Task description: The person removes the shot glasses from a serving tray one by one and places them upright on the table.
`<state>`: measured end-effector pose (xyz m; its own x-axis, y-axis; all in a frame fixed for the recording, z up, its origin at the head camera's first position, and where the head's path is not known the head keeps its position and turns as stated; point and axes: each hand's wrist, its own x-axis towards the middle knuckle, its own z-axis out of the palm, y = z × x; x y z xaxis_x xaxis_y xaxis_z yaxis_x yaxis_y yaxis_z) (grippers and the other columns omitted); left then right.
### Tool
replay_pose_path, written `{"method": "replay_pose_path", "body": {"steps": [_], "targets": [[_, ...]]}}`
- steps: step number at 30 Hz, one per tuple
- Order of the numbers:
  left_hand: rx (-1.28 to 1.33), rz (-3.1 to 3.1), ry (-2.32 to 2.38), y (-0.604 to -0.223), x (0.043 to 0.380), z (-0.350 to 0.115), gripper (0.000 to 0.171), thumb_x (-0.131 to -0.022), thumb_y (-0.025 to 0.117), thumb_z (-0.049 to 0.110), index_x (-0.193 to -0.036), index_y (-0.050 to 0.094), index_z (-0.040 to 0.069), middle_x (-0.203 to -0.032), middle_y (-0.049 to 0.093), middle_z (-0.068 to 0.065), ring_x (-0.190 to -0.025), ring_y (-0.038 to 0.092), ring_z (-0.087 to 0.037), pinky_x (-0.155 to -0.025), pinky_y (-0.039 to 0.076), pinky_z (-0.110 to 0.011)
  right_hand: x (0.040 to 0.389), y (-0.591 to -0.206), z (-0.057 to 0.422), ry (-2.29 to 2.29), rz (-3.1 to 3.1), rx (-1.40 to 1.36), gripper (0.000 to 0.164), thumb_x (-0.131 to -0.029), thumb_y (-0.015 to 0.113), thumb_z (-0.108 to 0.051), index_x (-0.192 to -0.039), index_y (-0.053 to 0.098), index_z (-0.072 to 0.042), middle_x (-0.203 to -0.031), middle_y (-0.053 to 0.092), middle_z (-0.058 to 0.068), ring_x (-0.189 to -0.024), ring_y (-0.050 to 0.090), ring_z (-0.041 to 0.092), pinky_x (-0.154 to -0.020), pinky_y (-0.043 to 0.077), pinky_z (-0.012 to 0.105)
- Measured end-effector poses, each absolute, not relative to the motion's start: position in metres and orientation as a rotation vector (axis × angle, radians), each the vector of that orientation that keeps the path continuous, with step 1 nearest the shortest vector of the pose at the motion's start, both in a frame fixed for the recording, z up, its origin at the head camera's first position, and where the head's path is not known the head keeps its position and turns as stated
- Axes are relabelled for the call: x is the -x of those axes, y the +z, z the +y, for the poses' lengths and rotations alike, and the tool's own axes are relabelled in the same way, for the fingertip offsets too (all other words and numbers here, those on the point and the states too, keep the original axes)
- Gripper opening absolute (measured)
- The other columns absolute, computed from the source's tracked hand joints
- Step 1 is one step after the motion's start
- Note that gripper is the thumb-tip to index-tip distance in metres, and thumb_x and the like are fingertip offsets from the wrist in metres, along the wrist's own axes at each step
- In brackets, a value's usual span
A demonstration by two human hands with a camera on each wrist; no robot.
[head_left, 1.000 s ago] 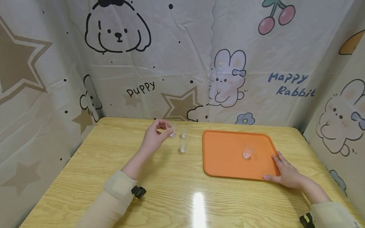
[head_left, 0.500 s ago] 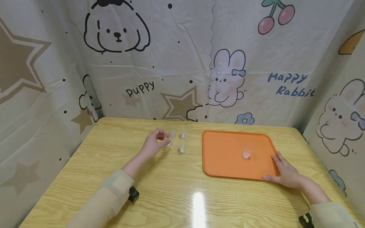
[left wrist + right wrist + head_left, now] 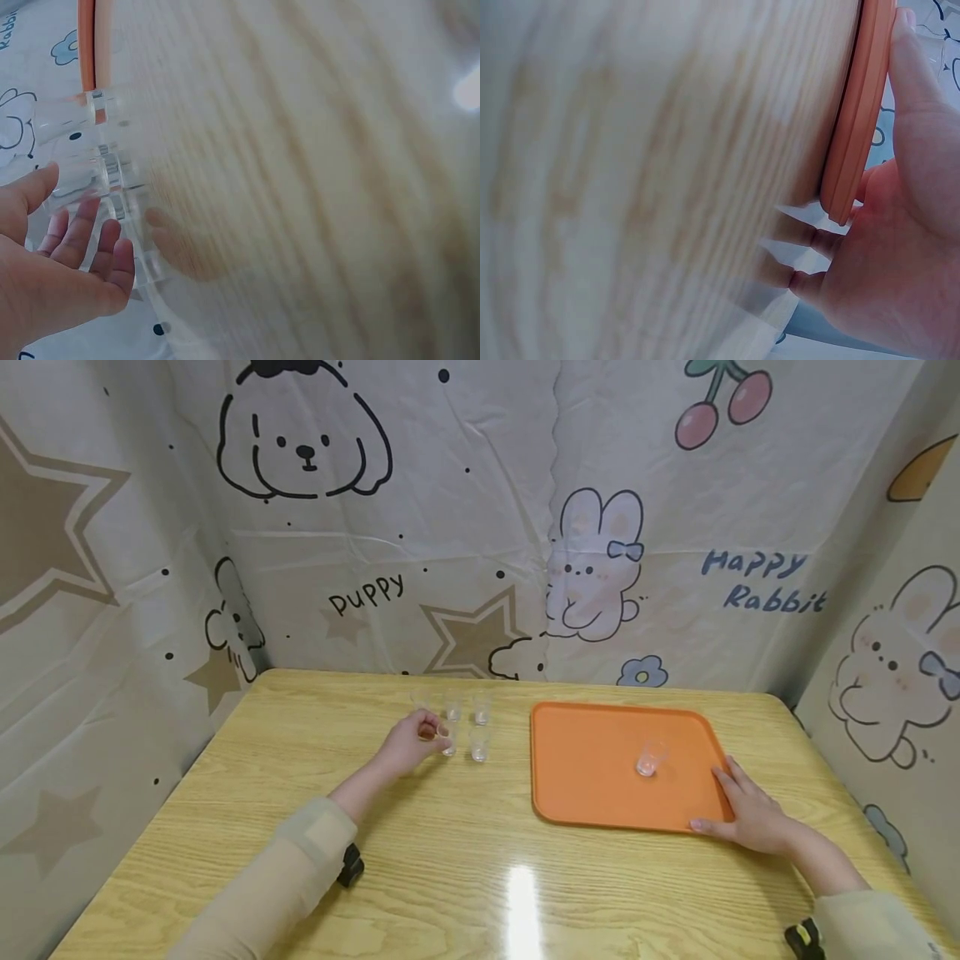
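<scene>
In the head view my left hand pinches a small clear shot glass between thumb and fingers, on or close over the table. Another clear glass stands just right of it. Behind them is a back row: a left glass, a middle glass and a right glass. From the left wrist, the thumb touches the side of a glass. At the orange tray's near right corner rests my right hand, thumb along the front rim, straight fingers along the right side.
One clear glass is on the tray, right of its middle. The wooden table has a bright light reflection near its front. A printed cloth hangs behind the table and along both sides.
My left hand has come nearer from the back row, bringing the pinched shot glass to the left of the front one. The back-left glass now shows. Right hand and tray stay put.
</scene>
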<state>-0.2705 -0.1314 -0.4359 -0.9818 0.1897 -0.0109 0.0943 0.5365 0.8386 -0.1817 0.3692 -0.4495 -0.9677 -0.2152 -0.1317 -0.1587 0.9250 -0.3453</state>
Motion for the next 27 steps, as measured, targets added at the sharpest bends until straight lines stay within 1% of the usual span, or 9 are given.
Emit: {"method": "replay_pose_path", "body": {"steps": [3,6,10,14,21,27], "targets": [[-0.249,2.659,1.443,-0.436,0.27,-0.131,0.026,-0.087,0.068,0.015,-0.106,0.055,0.004,-0.109,0.059,-0.011,-0.107,0.053,-0.027,-0.093,0.044,-0.042,0.182,-0.45,0.369,-0.507,2.918,0.281,0.101,-0.081,0.068,-0.049,-0.141,0.019,0.017,-0.148,0.003,0.038,-0.124,0.019,0.063,-0.09,0.022,0.076],[-0.243,2.65,1.428,-0.434,0.27,-0.132,0.03,-0.087,0.068,0.017,-0.11,0.055,0.003,-0.112,0.059,-0.012,-0.111,0.052,-0.028,-0.095,0.043,-0.043,0.182,-0.449,0.37,-0.511,2.916,0.279,0.101,-0.081,0.068,-0.049,-0.141,0.019,0.016,-0.148,0.003,0.038,-0.125,0.018,0.063,-0.09,0.021,0.076],[-0.235,2.645,1.386,-0.429,0.27,-0.134,0.043,-0.086,0.07,0.02,-0.12,0.052,0.002,-0.122,0.057,-0.015,-0.117,0.05,-0.031,-0.098,0.042,-0.046,0.182,-0.449,0.369,-0.512,2.911,0.279,0.101,-0.081,0.068,-0.049,-0.141,0.019,0.016,-0.148,0.003,0.038,-0.125,0.018,0.063,-0.091,0.021,0.076],[-0.238,2.646,1.339,-0.417,0.269,-0.135,0.053,-0.086,0.07,0.024,-0.13,0.048,0.003,-0.129,0.056,-0.014,-0.123,0.046,-0.033,-0.101,0.04,-0.048,0.182,-0.449,0.37,-0.51,2.912,0.28,0.101,-0.081,0.068,-0.048,-0.141,0.019,0.016,-0.148,0.003,0.038,-0.125,0.018,0.063,-0.091,0.021,0.076],[-0.281,2.631,1.341,-0.391,0.263,-0.13,0.061,-0.087,0.069,0.028,-0.137,0.044,0.007,-0.132,0.054,-0.011,-0.127,0.042,-0.032,-0.103,0.037,-0.049,0.182,-0.45,0.37,-0.508,2.914,0.278,0.101,-0.081,0.068,-0.049,-0.141,0.019,0.016,-0.148,0.003,0.037,-0.125,0.018,0.063,-0.091,0.021,0.076],[-0.344,2.634,1.357,-0.369,0.259,-0.117,0.061,-0.086,0.069,0.031,-0.138,0.044,0.01,-0.133,0.054,-0.009,-0.128,0.042,-0.03,-0.105,0.036,-0.049,0.182,-0.45,0.37,-0.525,2.909,0.273,0.101,-0.081,0.068,-0.048,-0.141,0.018,0.016,-0.148,0.002,0.037,-0.125,0.017,0.063,-0.091,0.02,0.076]]}}
